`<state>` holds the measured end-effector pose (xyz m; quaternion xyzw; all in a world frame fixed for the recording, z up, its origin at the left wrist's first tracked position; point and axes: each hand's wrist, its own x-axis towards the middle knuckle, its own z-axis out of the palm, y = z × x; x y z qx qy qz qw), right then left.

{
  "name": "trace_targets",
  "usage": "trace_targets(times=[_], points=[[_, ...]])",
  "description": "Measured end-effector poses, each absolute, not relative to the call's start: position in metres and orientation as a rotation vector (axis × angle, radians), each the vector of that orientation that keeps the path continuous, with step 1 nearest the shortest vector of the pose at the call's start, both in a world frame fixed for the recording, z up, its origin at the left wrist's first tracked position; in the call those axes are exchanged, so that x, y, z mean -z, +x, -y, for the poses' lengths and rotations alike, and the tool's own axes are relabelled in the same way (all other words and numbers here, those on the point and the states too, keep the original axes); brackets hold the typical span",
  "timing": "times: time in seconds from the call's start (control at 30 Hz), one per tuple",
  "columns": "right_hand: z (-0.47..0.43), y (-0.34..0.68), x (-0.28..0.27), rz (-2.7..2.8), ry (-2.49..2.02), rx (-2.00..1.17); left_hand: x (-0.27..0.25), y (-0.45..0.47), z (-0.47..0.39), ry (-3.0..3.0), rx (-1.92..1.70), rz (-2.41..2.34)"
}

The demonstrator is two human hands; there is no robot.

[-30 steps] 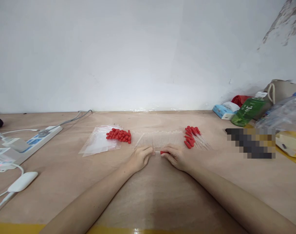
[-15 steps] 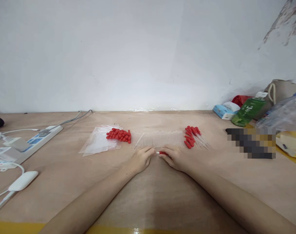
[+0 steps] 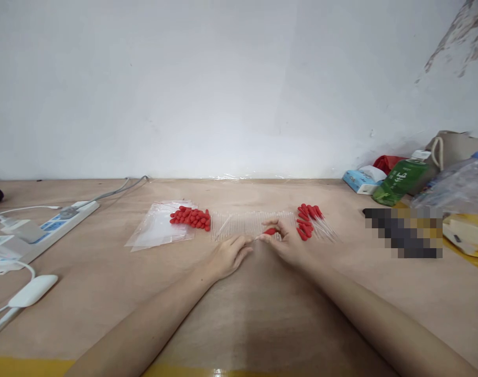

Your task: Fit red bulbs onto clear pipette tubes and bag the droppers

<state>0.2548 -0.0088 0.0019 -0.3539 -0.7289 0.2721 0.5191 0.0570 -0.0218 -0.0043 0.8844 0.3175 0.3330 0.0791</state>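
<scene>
In the middle of the table my left hand (image 3: 231,255) is closed on a thin glass dropper tube, mostly hidden by the fingers; a short clear end (image 3: 257,239) sticks out to the right. A red rubber bulb (image 3: 269,231) sits at that end, between the thumb and fingers of my right hand (image 3: 286,243). Just behind both hands lies a row of clear glass tubes (image 3: 247,222), side by side. To its left is a heap of loose red rubber bulbs (image 3: 189,217). On its right lie several droppers with red bulbs (image 3: 313,213) on their tubes.
Clear plastic bags (image 3: 156,230) lie partly under the heap of bulbs. At the left are a power strip (image 3: 72,214) and a white cable adapter (image 3: 33,291). A tissue pack (image 3: 360,181), a green bottle (image 3: 400,180) and a blurred-out dark object (image 3: 400,233) stand or lie at the right.
My right hand has lifted and loosened its fingers, so more of the red bulb shows. The bulb has shifted slightly right and up. My left hand stays nearly in place.
</scene>
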Motion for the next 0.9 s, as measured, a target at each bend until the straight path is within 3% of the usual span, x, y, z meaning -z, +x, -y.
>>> trace_targets(times=[0.17, 0.33, 0.6, 0.9], points=[[-0.022, 0.299, -0.025, 1.376, -1.012, -0.762, 0.001, 0.057, 0.021, 2.697, -1.066, -1.030], [-0.045, 0.366, -0.030, 1.255, -1.421, -0.403, 0.003, 0.060, 0.018, 2.712, -1.083, -1.133], [-0.062, 0.388, 0.014, 1.479, -1.642, -0.177, 0.005, 0.060, 0.016, 2.708, -1.126, -1.455], [-0.051, 0.377, -0.011, 2.052, -1.578, -0.021, 0.006, 0.047, 0.005, 2.499, -1.097, -2.099]])
